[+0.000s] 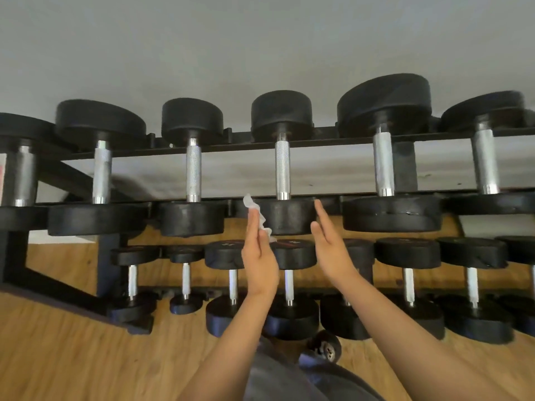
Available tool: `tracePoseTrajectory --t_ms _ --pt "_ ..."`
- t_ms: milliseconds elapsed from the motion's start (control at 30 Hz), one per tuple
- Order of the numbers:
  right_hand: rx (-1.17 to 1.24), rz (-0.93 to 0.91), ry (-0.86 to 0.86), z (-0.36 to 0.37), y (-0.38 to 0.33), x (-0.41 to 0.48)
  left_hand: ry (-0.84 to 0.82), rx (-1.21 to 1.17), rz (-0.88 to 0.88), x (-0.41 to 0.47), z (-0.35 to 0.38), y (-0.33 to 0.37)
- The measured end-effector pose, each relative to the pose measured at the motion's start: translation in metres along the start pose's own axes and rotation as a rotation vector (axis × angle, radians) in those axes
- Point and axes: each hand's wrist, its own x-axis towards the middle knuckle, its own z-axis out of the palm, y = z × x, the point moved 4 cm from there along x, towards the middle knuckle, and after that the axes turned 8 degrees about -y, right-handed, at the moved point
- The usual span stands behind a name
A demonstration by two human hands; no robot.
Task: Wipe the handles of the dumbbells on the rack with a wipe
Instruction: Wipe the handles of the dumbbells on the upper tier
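A black two-tier rack [327, 139] holds several black dumbbells with knurled silver handles. My left hand [259, 256] is raised in front of the upper tier and pinches a crumpled white wipe [254, 208] between its fingers. The wipe hangs just left of the near head of the middle upper dumbbell, below its handle [282, 169]. My right hand [330, 244] is held flat with fingers straight, just right of that same head, touching nothing. Both hands flank the dumbbell's near head [289, 217].
The lower tier carries several smaller dumbbells [289, 287]. A grey wall rises behind the rack. Wooden floor [72, 357] spreads below. A small dark dumbbell [325, 347] lies on the floor near my grey clothing.
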Motion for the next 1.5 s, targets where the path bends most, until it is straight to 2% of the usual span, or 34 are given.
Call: tracePoseTrajectory --t_ms 133,233,333,467,567,633,700,800,867,1000,1100,1233,1367,1500 --pt "0.013 -0.017 0.006 0.0 0.004 -0.003 -0.203 0.502 0.241 -0.006 0.021 0.003" --pt "0.055 -0.024 0.023 -0.002 0.003 -0.003 -0.272 0.79 0.375 -0.004 0.023 0.004" --pt "0.066 -0.051 0.067 -0.002 0.002 -0.003 -0.398 0.854 0.452 0.01 0.008 0.004" --pt "0.05 -0.11 0.122 0.007 0.001 -0.01 -0.419 0.748 0.34 0.007 0.009 0.008" --pt "0.099 -0.138 0.208 0.001 -0.003 -0.015 -0.475 1.037 0.593 -0.009 0.041 0.006" --pt "0.121 -0.122 0.285 -0.008 -0.003 -0.019 -0.517 1.152 0.62 -0.005 0.054 0.004" --pt "0.055 -0.136 0.342 -0.015 -0.005 -0.025 -0.514 1.097 0.55 0.004 0.055 0.012" --pt "-0.029 -0.2 0.34 -0.01 -0.012 -0.028 -0.6 0.72 0.359 0.007 0.045 0.034" --pt "-0.123 -0.247 0.366 0.0 -0.014 -0.029 -0.581 0.556 0.275 0.013 0.03 0.046" --pt "-0.457 -0.297 0.455 0.025 -0.019 -0.028 -0.483 0.554 0.331 0.036 0.004 0.049" --pt "-0.707 -0.293 0.433 0.046 -0.027 -0.026 -0.419 0.589 0.332 0.049 -0.009 0.043" --pt "-0.549 -0.204 0.262 0.073 -0.026 -0.013 -0.516 0.375 0.124 0.059 -0.017 0.026" --pt "-0.513 -0.17 0.335 0.072 -0.023 -0.001 -0.528 0.216 0.038 0.064 -0.012 0.016" --pt "-0.241 -0.101 0.378 0.057 -0.019 0.014 -0.52 0.314 0.082 0.074 -0.007 0.015"
